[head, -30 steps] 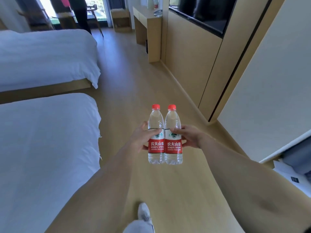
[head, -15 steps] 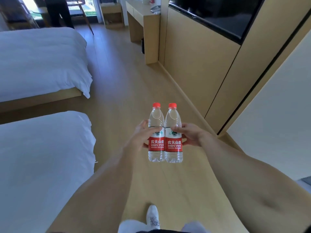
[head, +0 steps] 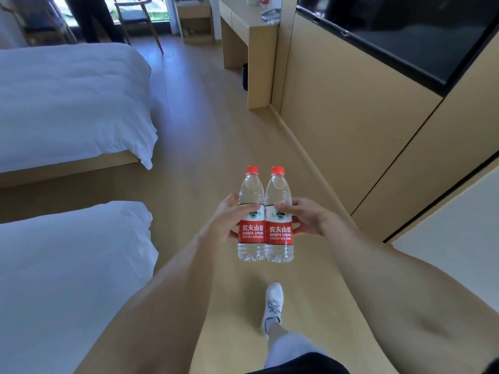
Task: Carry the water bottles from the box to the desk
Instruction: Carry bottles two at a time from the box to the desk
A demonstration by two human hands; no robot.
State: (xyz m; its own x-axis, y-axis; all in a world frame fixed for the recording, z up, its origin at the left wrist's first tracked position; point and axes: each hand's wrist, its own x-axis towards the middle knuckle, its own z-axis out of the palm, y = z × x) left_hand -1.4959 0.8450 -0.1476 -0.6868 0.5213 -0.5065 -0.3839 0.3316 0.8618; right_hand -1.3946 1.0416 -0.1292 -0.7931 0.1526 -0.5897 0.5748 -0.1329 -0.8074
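Observation:
Two clear water bottles with red caps and red labels stand upright side by side in front of me. My left hand (head: 225,220) grips the left bottle (head: 251,238), thumb across its label. The right bottle (head: 279,238) is held by my right hand (head: 307,218) in the same way. Both bottles touch each other above the wooden floor. The light wooden desk (head: 244,25) stands far ahead against the right wall, with small items on its top. The box is out of view.
Two beds with white covers, the near bed (head: 67,279) and the far bed (head: 67,103), line the left side. A wooden wall panel (head: 351,117) with a dark screen (head: 405,31) runs along the right. A chair (head: 137,20) and a person's legs (head: 91,17) are by the window. A black bin (head: 245,76) sits under the desk.
I have walked forward along the aisle; the desk and far bed are closer and the near bed has slid back. My right foot has stepped ahead. Both hands keep the same hold.

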